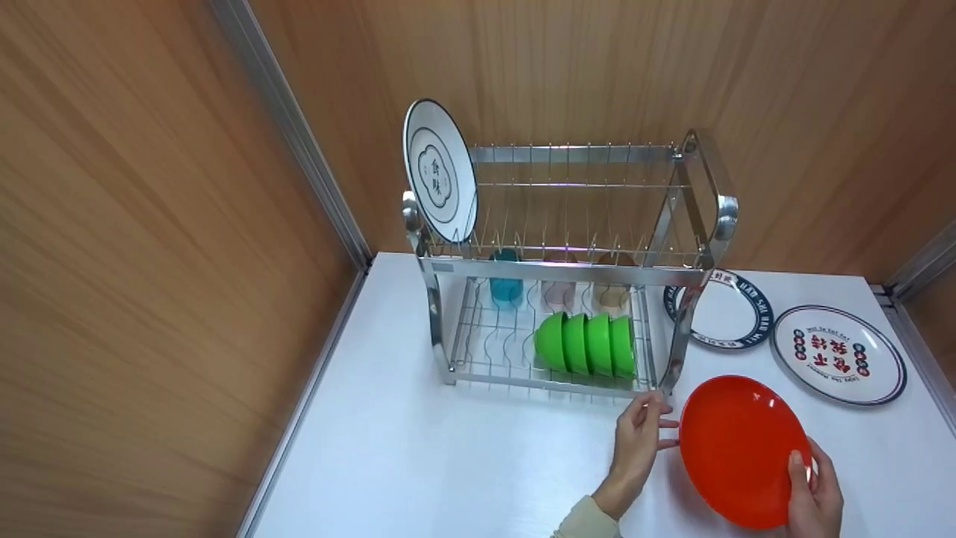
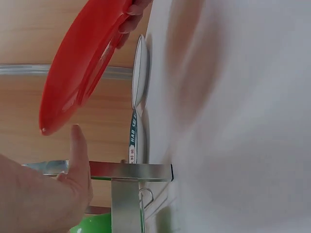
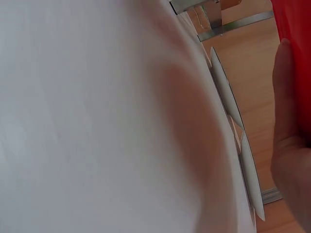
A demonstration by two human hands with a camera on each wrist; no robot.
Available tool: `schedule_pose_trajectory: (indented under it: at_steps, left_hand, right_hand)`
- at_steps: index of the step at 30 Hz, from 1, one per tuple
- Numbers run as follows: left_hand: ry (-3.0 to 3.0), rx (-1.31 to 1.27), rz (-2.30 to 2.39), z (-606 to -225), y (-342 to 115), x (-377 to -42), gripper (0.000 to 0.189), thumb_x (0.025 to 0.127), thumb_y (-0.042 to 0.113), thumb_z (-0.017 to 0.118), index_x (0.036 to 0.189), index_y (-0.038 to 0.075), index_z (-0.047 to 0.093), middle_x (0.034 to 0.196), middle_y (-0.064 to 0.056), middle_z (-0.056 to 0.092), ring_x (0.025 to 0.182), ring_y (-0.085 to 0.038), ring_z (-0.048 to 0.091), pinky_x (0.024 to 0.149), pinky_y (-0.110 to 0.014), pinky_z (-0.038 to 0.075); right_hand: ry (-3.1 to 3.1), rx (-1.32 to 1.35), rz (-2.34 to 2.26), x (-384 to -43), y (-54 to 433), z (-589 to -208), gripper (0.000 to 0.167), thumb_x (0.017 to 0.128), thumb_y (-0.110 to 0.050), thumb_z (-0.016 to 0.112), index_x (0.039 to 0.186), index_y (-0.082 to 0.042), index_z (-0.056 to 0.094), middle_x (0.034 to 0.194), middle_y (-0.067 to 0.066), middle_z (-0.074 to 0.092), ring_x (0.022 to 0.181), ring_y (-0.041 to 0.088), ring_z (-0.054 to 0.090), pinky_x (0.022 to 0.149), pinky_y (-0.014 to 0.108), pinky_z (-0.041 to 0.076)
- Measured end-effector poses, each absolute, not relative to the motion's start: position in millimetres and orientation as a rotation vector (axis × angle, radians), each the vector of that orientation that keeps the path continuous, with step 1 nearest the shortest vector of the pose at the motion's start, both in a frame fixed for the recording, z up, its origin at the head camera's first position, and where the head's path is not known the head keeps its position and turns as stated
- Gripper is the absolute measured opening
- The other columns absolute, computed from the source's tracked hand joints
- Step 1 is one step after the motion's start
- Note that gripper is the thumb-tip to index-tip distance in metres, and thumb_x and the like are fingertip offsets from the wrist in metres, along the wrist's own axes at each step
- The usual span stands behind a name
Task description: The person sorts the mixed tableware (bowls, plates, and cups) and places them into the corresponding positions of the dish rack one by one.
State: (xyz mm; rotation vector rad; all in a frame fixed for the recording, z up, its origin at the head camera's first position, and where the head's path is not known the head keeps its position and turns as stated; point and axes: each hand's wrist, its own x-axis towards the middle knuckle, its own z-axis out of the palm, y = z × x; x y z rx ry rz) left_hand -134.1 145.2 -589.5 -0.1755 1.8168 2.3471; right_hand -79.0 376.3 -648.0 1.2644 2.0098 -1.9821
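Note:
A red plate (image 1: 739,448) is held tilted above the white table, its inner face showing in the head view. My right hand (image 1: 815,493) grips it by the right rim, with the thumb on the inner face. The left hand (image 1: 636,441) is beside the opposite rim, fingers extended toward it, close to the front right foot of the metal dish rack (image 1: 567,273). In the left wrist view a finger (image 2: 78,155) points up just short of the plate's edge. The right wrist view has the right hand (image 3: 286,111) against the red plate (image 3: 297,63).
A white patterned plate (image 1: 441,172) stands upright at the rack's upper left. Several green bowls (image 1: 553,342) are lined up on the lower tier, before a blue cup (image 1: 506,288) and two paler cups. Two plates, one dark-rimmed (image 1: 754,317) and one red-lettered (image 1: 840,385), lie right of the rack.

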Motion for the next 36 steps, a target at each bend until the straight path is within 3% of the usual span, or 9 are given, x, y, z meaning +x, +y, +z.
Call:
schedule_pose_trajectory:
  at_steps: [6,9,12,19,24,30,36]
  left_hand:
    - [1.790,-0.128,2.205,-585.0,148.9,-129.2,0.039,0.102,0.041,0.060,0.138,0.026,0.063,0.118,0.010,0.069,0.101,-0.012,0.067,0.084,-0.036,0.062]
    - [1.793,-0.095,2.181,-582.0,150.8,-126.0,0.041,0.100,0.038,0.064,0.140,0.030,0.061,0.125,0.013,0.065,0.108,-0.011,0.064,0.091,-0.038,0.060]
    - [1.825,-0.079,2.160,-579.8,151.9,-123.1,0.047,0.097,0.034,0.070,0.142,0.031,0.059,0.127,0.017,0.062,0.111,-0.009,0.061,0.090,-0.038,0.060]
    - [1.900,0.171,2.231,-579.6,146.4,-117.9,0.047,0.103,0.020,0.060,0.149,0.021,0.053,0.136,0.011,0.060,0.115,-0.005,0.059,0.091,-0.025,0.054]
    - [1.956,0.214,2.238,-575.5,141.8,-115.2,0.043,0.106,0.014,0.054,0.149,0.020,0.053,0.135,0.010,0.061,0.111,-0.004,0.060,0.091,-0.026,0.055]
    - [2.010,0.303,2.247,-572.0,139.2,-113.5,0.042,0.108,0.014,0.052,0.149,0.018,0.051,0.136,0.006,0.062,0.112,-0.004,0.061,0.090,-0.024,0.055]
    - [2.030,0.350,2.259,-569.2,136.6,-112.1,0.042,0.108,0.012,0.052,0.150,0.016,0.051,0.136,0.002,0.063,0.111,-0.004,0.062,0.089,-0.024,0.056]
  right_hand:
    - [1.956,1.240,-2.075,-82.9,358.2,-642.2,0.084,0.089,-0.069,0.057,0.162,-0.046,0.020,0.164,0.000,0.031,0.106,0.008,0.059,0.082,0.028,0.061]
    - [1.951,1.213,-2.097,-84.9,350.8,-640.9,0.092,0.082,-0.072,0.060,0.161,-0.047,0.022,0.163,0.000,0.032,0.108,0.009,0.060,0.084,0.031,0.061]
    - [1.954,1.190,-2.098,-87.1,345.5,-639.4,0.096,0.078,-0.074,0.063,0.161,-0.048,0.022,0.163,-0.001,0.031,0.112,0.012,0.057,0.085,0.032,0.060]
    - [2.073,1.143,-2.021,-92.2,338.4,-632.3,0.089,0.086,-0.073,0.057,0.162,-0.044,0.022,0.164,0.002,0.032,0.111,0.013,0.058,0.084,0.030,0.060]
    - [2.148,1.135,-1.967,-95.0,333.0,-627.6,0.087,0.089,-0.074,0.053,0.162,-0.035,0.025,0.160,0.006,0.038,0.100,0.005,0.061,0.080,0.023,0.059]
    - [2.160,1.139,-2.003,-97.3,326.5,-625.2,0.070,0.087,-0.076,0.054,0.144,-0.037,0.041,0.153,0.007,0.046,0.091,0.000,0.063,0.079,0.018,0.058]
    - [2.168,1.132,-2.005,-101.3,324.4,-624.5,0.066,0.083,-0.078,0.055,0.135,-0.041,0.044,0.152,0.005,0.045,0.095,0.004,0.060,0.078,0.017,0.057]
